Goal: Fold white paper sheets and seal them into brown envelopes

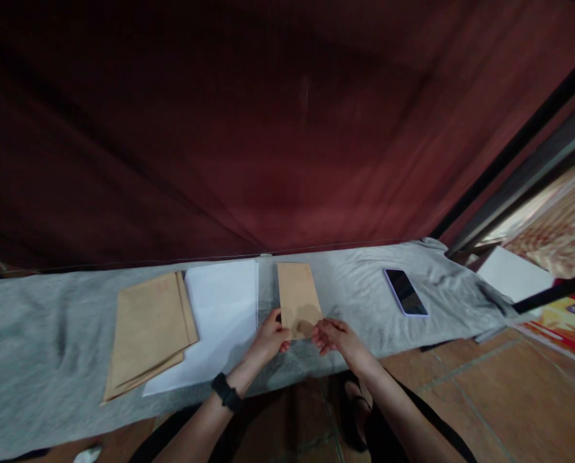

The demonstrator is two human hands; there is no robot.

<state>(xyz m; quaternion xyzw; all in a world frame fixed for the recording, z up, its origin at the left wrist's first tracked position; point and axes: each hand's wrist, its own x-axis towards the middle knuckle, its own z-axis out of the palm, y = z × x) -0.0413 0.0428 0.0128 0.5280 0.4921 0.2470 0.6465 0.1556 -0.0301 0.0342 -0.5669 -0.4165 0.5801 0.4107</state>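
Note:
A narrow brown envelope point(297, 297) lies flat on the grey cloth point(36, 360) that covers the table. My left hand point(270, 335), with a black band on its wrist, pinches the envelope's near left corner. At the near right corner my right hand point(333, 335) has its fingers curled on the envelope's edge. A stack of white paper point(217, 315) lies just left of the envelope. Further left lies a pile of larger brown envelopes point(147, 331).
A phone point(405, 292) with a dark screen lies face up on the cloth to the right. A dark red curtain point(249, 128) hangs right behind the table. At the far right stand a black metal frame point(523, 167), a white sheet point(514, 275) and tiled floor point(485, 399).

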